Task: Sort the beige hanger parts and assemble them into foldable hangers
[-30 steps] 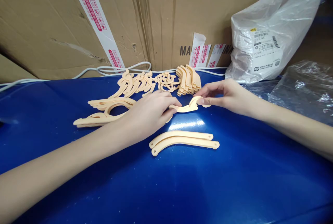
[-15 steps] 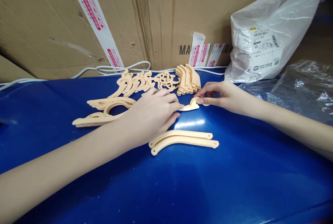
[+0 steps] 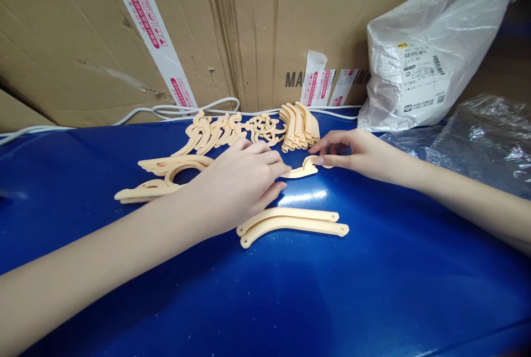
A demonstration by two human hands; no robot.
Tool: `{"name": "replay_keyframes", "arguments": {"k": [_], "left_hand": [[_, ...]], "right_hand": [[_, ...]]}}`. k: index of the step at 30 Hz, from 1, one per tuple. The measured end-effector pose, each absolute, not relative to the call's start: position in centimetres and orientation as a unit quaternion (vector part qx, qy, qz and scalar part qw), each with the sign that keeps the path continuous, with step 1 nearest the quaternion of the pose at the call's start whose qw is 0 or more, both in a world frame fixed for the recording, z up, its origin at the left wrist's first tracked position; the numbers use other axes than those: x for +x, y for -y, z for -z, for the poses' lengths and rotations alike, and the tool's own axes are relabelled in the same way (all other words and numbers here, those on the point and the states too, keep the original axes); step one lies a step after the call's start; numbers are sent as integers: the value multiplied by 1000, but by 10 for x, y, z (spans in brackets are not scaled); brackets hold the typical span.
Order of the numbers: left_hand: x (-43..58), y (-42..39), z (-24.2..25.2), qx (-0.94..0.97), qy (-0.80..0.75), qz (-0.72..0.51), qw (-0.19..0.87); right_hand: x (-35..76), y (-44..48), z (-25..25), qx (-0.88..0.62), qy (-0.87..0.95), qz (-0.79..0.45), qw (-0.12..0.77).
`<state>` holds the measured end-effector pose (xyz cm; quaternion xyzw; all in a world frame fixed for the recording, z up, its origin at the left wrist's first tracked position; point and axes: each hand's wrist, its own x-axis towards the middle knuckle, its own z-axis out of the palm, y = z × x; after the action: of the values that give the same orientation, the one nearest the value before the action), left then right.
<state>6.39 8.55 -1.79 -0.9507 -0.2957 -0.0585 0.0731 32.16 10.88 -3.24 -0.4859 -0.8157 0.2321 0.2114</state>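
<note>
My left hand (image 3: pixel 249 180) reaches over the blue surface, its fingertips at the left end of a small curved beige piece (image 3: pixel 302 171). At that piece's right end is my right hand (image 3: pixel 348 150), thumb and fingers closed around its tip. Nearer to me lie two long curved beige strips (image 3: pixel 294 221), side by side. Left of my left hand rest larger beige parts with a round opening (image 3: pixel 166 164), partly covered by my forearm. Behind the hands are a row of curved beige pieces (image 3: pixel 215 131), a pile of small hooked pieces (image 3: pixel 265 127) and a stack of curved strips (image 3: pixel 299 127).
Cardboard boxes (image 3: pixel 174 25) stand along the back of the blue surface (image 3: pixel 290 296). A white cable (image 3: pixel 141 112) runs along their foot. At the back right are a labelled white plastic bag (image 3: pixel 415 69) and crumpled clear plastic (image 3: pixel 489 135).
My left hand has shifted very slightly to the left. Otherwise nothing has visibly moved.
</note>
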Motion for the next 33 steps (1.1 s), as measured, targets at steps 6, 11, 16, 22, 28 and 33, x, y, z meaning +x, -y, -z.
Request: {"name": "replay_keyframes", "arguments": {"k": [6,11,16,22,28,33], "left_hand": [[61,-87,6,-941,316,58,106],[52,-89,-15,-934,311,98,144],[38,-81,-16,-938,299,106,139],[20,-61,15,-941,283,117,143],[3,-57,30,-940,239,137,199],[-1,-59,28,-935,167,137,281]], "right_hand": [[321,-108,32,-486,808,-242,229],[320,-106,25,-484,816,-203,243],[315,-98,17,-471,832,-138,258],[305,-84,21,-406,875,-36,263],[296,-73,29,-342,909,1,237],[292,-71,34,-331,910,-15,248]]}}
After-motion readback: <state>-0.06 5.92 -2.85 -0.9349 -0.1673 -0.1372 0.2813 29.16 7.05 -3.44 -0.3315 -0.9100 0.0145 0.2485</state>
